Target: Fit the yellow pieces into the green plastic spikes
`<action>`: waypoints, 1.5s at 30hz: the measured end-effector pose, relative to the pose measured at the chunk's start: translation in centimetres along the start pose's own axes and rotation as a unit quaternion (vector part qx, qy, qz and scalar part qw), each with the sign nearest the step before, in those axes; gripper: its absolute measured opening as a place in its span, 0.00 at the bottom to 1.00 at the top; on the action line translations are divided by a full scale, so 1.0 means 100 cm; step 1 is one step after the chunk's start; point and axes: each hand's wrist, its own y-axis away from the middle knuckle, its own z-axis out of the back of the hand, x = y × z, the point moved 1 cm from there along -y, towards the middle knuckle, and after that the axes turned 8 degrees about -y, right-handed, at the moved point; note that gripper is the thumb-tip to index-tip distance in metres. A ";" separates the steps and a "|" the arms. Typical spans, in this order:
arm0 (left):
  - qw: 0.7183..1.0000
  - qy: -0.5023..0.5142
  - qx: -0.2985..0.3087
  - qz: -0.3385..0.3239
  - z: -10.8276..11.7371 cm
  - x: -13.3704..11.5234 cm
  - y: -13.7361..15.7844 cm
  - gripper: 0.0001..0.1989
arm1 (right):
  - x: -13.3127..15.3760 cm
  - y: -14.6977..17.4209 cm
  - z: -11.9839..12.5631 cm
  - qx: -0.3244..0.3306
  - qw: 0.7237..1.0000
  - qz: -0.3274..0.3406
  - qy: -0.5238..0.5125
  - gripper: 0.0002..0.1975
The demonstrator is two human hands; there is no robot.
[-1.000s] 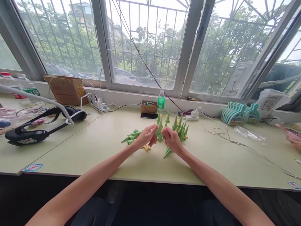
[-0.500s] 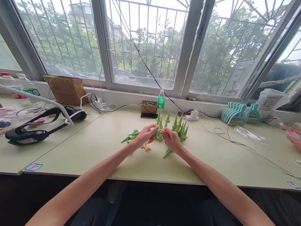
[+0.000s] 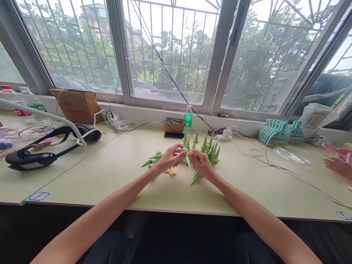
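My left hand [image 3: 172,157] is closed with a green plastic cone [image 3: 187,159] in its fingertips, the tip pointing down toward me. Close beside it, my right hand [image 3: 201,161] is pinched; whatever sits between its fingertips is too small to make out. Behind and right of my hands stand several upright green cones [image 3: 211,146], some with yellow bits at their bases. Loose green cones [image 3: 154,159] lie left of my left hand. Small yellow star-like pieces [image 3: 171,171] rest on the table below it. Another green cone [image 3: 195,178] lies under my right wrist.
A green-labelled bottle [image 3: 188,118], a phone [image 3: 174,135] and a small brown box [image 3: 171,126] stand at the back. A black headset [image 3: 35,156] lies left. Teal hangers [image 3: 275,132] and cables [image 3: 286,170] are right. Another person's hand [image 3: 339,167] holds something pink [image 3: 337,151] at the far right.
The cone in my left hand has turned from lying sideways to pointing down. My hands stay nearly in place. The other person's hand and pink item at the right have moved further into view.
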 end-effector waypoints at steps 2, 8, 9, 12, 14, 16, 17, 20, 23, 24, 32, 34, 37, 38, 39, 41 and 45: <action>1.000 -0.012 0.000 -0.009 0.000 0.000 0.001 0.22 | -0.001 0.000 0.000 0.002 1.000 0.000 -0.009 0.21; 0.997 -0.070 -0.009 -0.032 0.000 0.000 0.002 0.22 | 0.000 0.000 0.000 0.004 0.999 -0.016 -0.043 0.22; 0.996 -0.084 -0.013 -0.037 0.000 0.001 0.002 0.22 | 0.001 0.000 -0.001 0.005 0.999 -0.019 -0.050 0.22; 0.990 -0.128 -0.027 -0.057 -0.001 0.002 0.003 0.22 | 0.003 0.000 -0.001 0.009 0.998 -0.025 -0.063 0.22; 0.985 -0.150 -0.040 -0.074 -0.001 0.004 0.002 0.21 | 0.003 -0.001 0.000 0.009 0.997 -0.027 -0.068 0.22; 0.980 -0.169 -0.049 -0.088 -0.001 0.005 0.002 0.21 | 0.003 -0.001 0.000 0.009 0.997 -0.028 -0.073 0.22; 0.978 -0.177 -0.051 -0.093 0.000 0.005 0.002 0.21 | 0.003 -0.001 0.000 0.010 0.997 -0.028 -0.075 0.22; 0.974 -0.195 -0.048 -0.101 0.000 0.003 0.003 0.20 | 0.004 -0.001 0.000 0.011 0.997 -0.029 -0.077 0.22; 0.971 -0.205 -0.045 -0.112 -0.001 -0.002 0.005 0.19 | 0.006 -0.001 0.000 0.012 0.996 -0.030 -0.081 0.22; 0.970 -0.208 -0.045 -0.115 -0.001 -0.003 0.005 0.18 | 0.006 -0.001 0.000 0.012 0.996 -0.030 -0.083 0.22; 0.956 -0.253 -0.048 -0.140 -0.004 -0.008 0.006 0.15 | 0.007 -0.001 -0.002 0.006 0.993 -0.035 -0.115 0.24; 0.952 -0.264 -0.050 -0.148 -0.004 -0.007 0.006 0.15 | 0.006 -0.001 -0.002 0.007 0.992 -0.037 -0.121 0.24; 0.943 -0.283 -0.052 -0.165 -0.005 -0.003 0.006 0.15 | 0.003 -0.002 -0.001 0.003 0.990 -0.044 -0.135 0.24; 0.940 -0.288 -0.053 -0.173 -0.005 -0.002 0.006 0.16 | 0.003 -0.002 -0.001 0.001 0.989 -0.048 -0.141 0.24; 0.938 -0.292 -0.054 -0.181 -0.005 0.000 0.005 0.16 | 0.002 -0.002 -0.001 0.000 0.988 -0.053 -0.145 0.25; 0.933 -0.297 -0.057 -0.195 -0.005 0.001 0.005 0.15 | 0.002 -0.003 -0.002 -0.003 0.987 -0.060 -0.151 0.25; 0.929 -0.300 -0.062 -0.208 -0.006 0.002 0.005 0.15 | 0.005 -0.003 -0.003 0.002 0.987 -0.059 -0.151 0.25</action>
